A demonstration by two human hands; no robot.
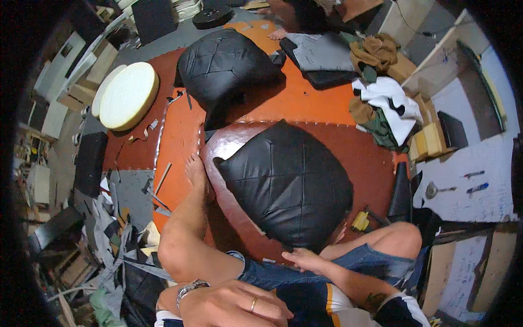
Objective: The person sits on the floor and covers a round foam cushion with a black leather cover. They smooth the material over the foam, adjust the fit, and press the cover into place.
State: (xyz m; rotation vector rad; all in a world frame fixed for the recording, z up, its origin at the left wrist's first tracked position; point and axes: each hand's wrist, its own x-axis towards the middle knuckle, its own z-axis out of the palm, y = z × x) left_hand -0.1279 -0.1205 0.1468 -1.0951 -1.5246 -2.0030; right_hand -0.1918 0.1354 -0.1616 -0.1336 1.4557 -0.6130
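A black quilted leather cushion lies on a glossy brown leather sheet between my bare legs. My right hand rests with fingers stretched out at the cushion's near edge, beside my blue shorts. My left hand, with a ring and a wrist bracelet, lies low in my lap with relaxed fingers and holds nothing. My left foot touches the sheet's left rim.
A second black quilted cushion sits farther away on the orange mat. A round cream foam disc lies at far left. Clothes are piled at right. Black scraps litter the left. Another person's foot shows at top.
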